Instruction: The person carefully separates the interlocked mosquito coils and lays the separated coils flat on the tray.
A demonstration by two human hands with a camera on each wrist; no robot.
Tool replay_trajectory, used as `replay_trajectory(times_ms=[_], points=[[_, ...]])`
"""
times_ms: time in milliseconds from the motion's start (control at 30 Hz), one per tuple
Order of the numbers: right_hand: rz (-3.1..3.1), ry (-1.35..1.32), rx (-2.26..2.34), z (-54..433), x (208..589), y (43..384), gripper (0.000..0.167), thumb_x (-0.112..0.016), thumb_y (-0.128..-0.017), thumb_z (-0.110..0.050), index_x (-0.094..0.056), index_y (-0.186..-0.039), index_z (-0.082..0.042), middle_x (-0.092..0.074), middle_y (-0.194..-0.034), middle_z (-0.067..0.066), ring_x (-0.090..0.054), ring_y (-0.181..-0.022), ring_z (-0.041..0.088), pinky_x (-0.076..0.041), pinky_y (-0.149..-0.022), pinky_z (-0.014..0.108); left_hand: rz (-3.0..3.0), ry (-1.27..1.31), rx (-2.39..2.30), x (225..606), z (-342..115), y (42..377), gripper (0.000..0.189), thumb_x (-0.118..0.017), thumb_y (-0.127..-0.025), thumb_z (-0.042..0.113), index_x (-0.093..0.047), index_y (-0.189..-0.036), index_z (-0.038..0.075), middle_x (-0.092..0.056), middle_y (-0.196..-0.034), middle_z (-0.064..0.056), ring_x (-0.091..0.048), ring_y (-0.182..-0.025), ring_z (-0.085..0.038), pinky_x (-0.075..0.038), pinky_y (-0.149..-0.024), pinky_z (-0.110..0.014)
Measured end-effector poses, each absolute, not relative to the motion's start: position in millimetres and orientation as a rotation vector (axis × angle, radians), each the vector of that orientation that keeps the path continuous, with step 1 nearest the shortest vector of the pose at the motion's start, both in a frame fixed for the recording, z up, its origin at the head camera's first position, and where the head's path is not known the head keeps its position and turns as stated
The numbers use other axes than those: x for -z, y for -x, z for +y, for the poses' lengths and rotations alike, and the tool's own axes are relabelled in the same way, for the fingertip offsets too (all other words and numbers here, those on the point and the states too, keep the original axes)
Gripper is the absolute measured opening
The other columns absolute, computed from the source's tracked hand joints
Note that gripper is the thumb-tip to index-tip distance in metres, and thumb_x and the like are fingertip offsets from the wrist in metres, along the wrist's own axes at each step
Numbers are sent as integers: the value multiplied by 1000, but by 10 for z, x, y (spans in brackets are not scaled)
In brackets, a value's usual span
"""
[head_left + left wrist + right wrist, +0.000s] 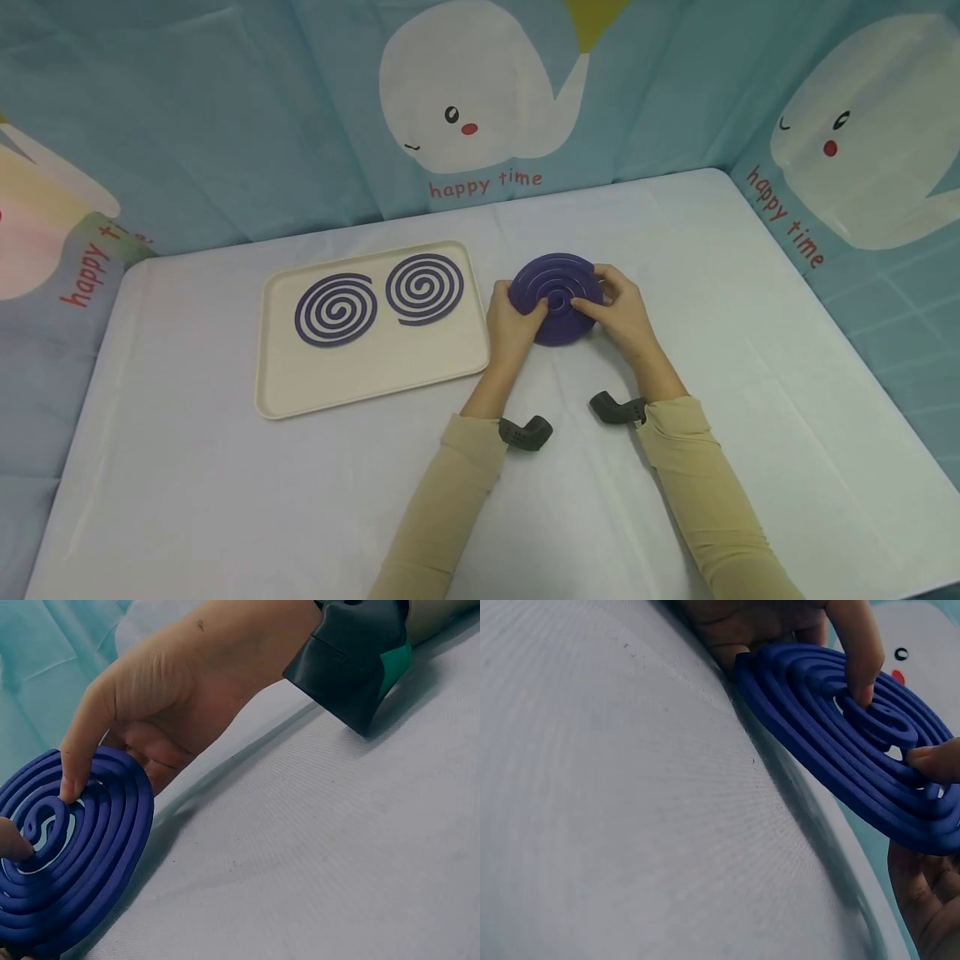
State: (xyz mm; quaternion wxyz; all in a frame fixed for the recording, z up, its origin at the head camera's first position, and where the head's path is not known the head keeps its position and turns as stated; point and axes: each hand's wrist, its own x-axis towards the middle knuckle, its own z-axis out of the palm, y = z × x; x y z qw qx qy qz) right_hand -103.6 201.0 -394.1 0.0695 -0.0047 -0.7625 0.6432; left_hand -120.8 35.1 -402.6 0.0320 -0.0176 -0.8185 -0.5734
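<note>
A blue-purple mosquito coil (558, 331), its rings nested close together as in a joined pair, is held tilted above the table. My left hand (512, 327) grips its left side, thumb on the upper face near the centre. On the right side my right hand (626, 318) holds it likewise, fingers behind the rim. Both thumbs press around the middle of the spiral, where small gaps show in the left wrist view. Two single mosquito coils, a left one (336, 310) and a right one (424, 289), lie flat on a cream tray (375, 377).
The tray stands left of my hands, its right edge close to the left wrist. Under everything is a white-covered table (750, 358). A blue curtain (300, 150) with whale prints hangs along the back and sides. Each wrist carries a dark camera mount.
</note>
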Motion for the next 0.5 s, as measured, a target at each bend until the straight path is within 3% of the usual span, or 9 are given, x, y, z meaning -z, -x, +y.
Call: replay_trajectory(times_ms=[233, 500], points=[[-2315, -67, -1906, 1982, 3936, 1030, 49, -68, -78, 9, -49, -124, 7, -54, -121, 13, -54, -103, 11, -48, -91, 27, -2557, 35, 1673, 4015, 371, 1193, 40, -72, -78, 12, -49, -107, -3, -59, -102, -16, -58, -96, -30, -47, -85, -39], [-2197, -81, -2154, 2019, 3935, 1031, 40, -62, -82, 9, -54, -119, -5, -61, -109, -3, -57, -102, 14, -45, -91, 24, -2517, 38, 1781, 4003, 350, 1195, 39, -71, -79, 14, -51, -109, -1, -64, -106, -16, -61, -100, -28, -48, -87, -37]])
